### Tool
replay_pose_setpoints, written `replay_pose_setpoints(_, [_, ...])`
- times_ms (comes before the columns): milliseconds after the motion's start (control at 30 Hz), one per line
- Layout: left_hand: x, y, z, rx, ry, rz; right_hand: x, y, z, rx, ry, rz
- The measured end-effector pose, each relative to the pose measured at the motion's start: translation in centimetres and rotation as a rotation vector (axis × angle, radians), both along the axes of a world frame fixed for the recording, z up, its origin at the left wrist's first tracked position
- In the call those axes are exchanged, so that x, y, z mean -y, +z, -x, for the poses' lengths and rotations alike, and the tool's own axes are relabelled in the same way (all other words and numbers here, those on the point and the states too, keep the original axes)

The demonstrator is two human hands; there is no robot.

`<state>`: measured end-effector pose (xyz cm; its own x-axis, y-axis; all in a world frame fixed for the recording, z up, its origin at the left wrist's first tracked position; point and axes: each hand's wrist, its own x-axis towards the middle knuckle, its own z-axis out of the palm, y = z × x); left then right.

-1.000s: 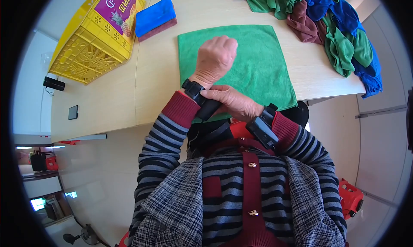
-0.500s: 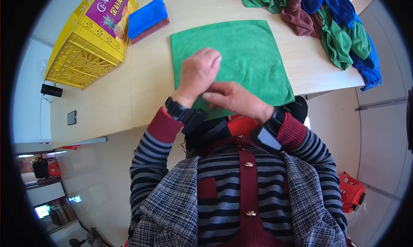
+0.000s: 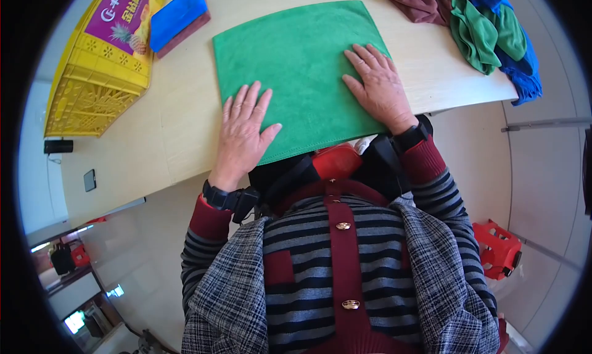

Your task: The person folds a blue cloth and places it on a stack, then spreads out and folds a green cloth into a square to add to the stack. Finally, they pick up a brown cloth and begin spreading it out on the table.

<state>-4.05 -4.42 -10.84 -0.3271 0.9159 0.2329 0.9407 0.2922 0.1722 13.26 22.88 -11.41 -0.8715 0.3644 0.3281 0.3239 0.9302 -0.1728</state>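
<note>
A green cloth (image 3: 302, 70) lies spread out on the table, one edge along the table's front. My left hand (image 3: 243, 129) rests palm down on its near left part, fingers stretched and slightly apart. On the right side of the same cloth, my right hand (image 3: 379, 86) lies flat with its fingers extended and thumb out. Neither hand grips anything. To the upper left is a stack of folded cloths, a blue one (image 3: 179, 18) over a brown one (image 3: 188, 34).
A yellow plastic crate (image 3: 102, 76) stands at the left of the table (image 3: 166, 113). A heap of crumpled green, brown and blue cloths (image 3: 475, 33) hangs over the right corner. A small dark flat object (image 3: 90, 180) lies near the left edge. A red stool (image 3: 496, 249) is on the floor.
My hands, close together over the cloth before, have moved apart and now lie flat on its left and right sides. The cloth looks smoother. The whole view has shifted slightly.
</note>
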Motion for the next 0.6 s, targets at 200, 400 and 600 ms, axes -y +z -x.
replay_pose_setpoints(200, [1.0,-0.4,0.2,-0.034,0.058,-0.017,-4.1,-0.2,-3.0,0.02,-0.109,-0.088])
replay_pose_setpoints(400, [1.2,1.0,0.5,0.013,0.1,0.0,-2.9,2.7,-3.2,0.104,-0.194,-0.226])
replay_pose_setpoints(600, [-1.2,0.9,-1.6,0.022,0.01,-0.006,8.2,1.9,1.4,-0.042,0.199,0.139])
